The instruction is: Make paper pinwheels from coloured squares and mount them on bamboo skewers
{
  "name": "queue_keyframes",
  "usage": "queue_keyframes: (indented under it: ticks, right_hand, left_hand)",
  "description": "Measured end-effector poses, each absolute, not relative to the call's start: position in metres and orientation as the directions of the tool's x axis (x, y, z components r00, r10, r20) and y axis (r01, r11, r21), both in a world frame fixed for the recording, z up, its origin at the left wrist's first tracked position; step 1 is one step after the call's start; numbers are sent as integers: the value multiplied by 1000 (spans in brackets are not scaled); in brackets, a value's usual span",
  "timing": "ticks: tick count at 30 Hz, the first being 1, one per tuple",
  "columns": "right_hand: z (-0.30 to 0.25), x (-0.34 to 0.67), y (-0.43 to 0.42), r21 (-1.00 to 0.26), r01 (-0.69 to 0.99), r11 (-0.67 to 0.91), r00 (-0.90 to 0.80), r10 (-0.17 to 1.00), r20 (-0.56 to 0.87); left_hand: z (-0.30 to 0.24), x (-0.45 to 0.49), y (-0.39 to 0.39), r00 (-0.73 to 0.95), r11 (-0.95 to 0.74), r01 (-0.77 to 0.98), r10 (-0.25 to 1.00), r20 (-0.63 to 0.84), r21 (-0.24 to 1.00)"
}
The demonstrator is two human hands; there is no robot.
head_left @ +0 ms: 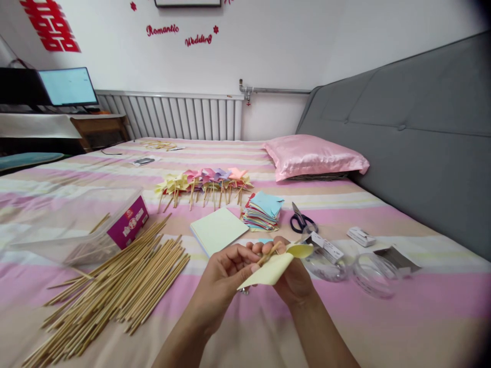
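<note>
A pale yellow paper pinwheel (271, 272) with curled blades is between my hands, above the front of the bed. My left hand (224, 271) pinches it from the left, thumb at the paper's edge. Behind the paper, my right hand (295, 281) is closed around its other side, most of its fingers hidden. A short piece of wooden stick (270, 252) shows between the fingers. Just beyond my hands lie a pad of pale green paper squares (218, 230) and a stack of coloured paper (264, 210).
Many wooden sticks (126, 281) lie at left by a clear plastic tub (128, 220). Finished pinwheels (207, 179) rest in a row farther back. At right are scissors (301, 221), small boxes (360, 236) and clear round containers (376, 276). A pink pillow (316, 156) lies near the headboard.
</note>
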State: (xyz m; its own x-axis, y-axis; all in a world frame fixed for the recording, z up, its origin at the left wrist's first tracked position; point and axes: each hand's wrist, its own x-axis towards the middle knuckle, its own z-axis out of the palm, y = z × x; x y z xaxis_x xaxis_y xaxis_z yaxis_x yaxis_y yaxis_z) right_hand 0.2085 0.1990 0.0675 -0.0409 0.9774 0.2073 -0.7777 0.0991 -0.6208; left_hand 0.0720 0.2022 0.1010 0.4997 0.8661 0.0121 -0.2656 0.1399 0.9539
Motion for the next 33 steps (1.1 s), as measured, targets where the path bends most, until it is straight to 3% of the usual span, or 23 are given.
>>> queue_keyframes:
  ticks: [18, 33]
  right_hand:
    - [67, 209, 199, -666, -737, 116, -18, 981, 191]
    - [72, 209, 197, -639, -753, 156, -40, 959, 281]
  left_hand:
    - [104, 73, 202, 481, 125, -249, 877, 11, 960]
    - [105, 73, 202, 412, 62, -291, 909, 67, 955]
